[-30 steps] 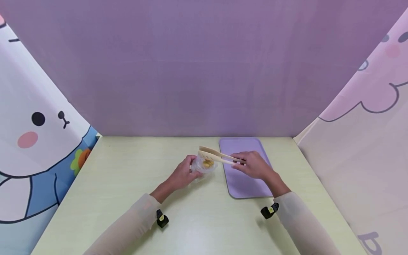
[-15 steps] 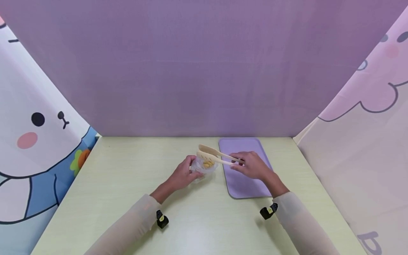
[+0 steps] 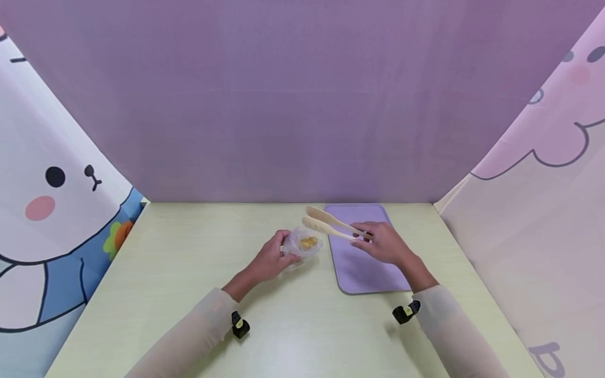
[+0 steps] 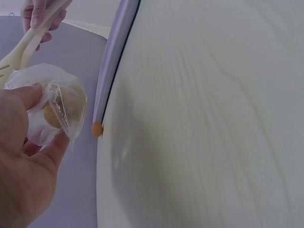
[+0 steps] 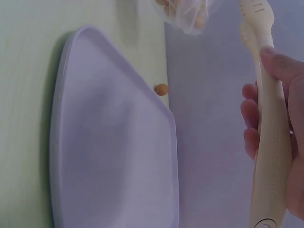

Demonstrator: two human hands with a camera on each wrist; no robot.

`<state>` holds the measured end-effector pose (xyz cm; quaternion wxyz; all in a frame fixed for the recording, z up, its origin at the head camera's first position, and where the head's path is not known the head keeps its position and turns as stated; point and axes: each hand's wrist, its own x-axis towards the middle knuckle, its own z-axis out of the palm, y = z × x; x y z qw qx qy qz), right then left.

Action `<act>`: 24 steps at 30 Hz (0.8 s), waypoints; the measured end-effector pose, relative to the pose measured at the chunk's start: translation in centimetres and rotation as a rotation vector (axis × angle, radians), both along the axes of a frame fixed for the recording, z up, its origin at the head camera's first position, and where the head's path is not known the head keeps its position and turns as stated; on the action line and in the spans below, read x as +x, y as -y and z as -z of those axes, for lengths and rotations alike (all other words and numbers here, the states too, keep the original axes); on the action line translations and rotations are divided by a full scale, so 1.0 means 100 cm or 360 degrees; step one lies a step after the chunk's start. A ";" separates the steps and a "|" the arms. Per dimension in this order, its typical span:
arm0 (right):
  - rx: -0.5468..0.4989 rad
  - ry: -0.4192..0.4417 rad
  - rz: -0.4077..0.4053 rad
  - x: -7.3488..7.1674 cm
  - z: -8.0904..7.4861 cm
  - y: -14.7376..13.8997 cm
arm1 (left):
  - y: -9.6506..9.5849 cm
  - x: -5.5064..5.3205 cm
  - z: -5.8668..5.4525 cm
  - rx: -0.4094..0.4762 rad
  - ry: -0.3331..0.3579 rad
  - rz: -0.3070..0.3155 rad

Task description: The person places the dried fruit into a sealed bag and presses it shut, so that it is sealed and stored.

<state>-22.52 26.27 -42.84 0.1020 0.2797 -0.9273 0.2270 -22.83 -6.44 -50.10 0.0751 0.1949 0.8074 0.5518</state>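
My left hand [image 3: 273, 256] holds a clear plastic bag [image 3: 295, 239] with its mouth spread, above the table. Inside lie several yellow-brown round pieces [image 3: 309, 242], whose kind I cannot tell. My right hand [image 3: 382, 242] grips cream-coloured tongs [image 5: 271, 137] by the arms, over the tray. The tong tips stand apart just beyond and above the bag's mouth, and no piece shows between them. In the right wrist view a small orange-brown ball [image 5: 161, 89] sits on the table beside the tray's rim; the left wrist view shows this ball [image 4: 97, 129] too.
A lilac rectangular tray [image 3: 364, 278] lies right of the bag, its far end close to the back wall. Pale wood-look table [image 3: 302, 336] spreads around it. Purple cloth [image 3: 283, 105] closes off the back, with printed cloths at both sides.
The tongs have lifted up and shifted right, away from the bag's mouth, along with my right hand. The pieces in the bag show more fully. My left hand keeps its place.
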 end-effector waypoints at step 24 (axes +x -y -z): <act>0.0031 0.0020 0.0544 0.017 0.024 -0.065 | 0.003 0.001 0.000 -0.0013 0.0015 -0.0045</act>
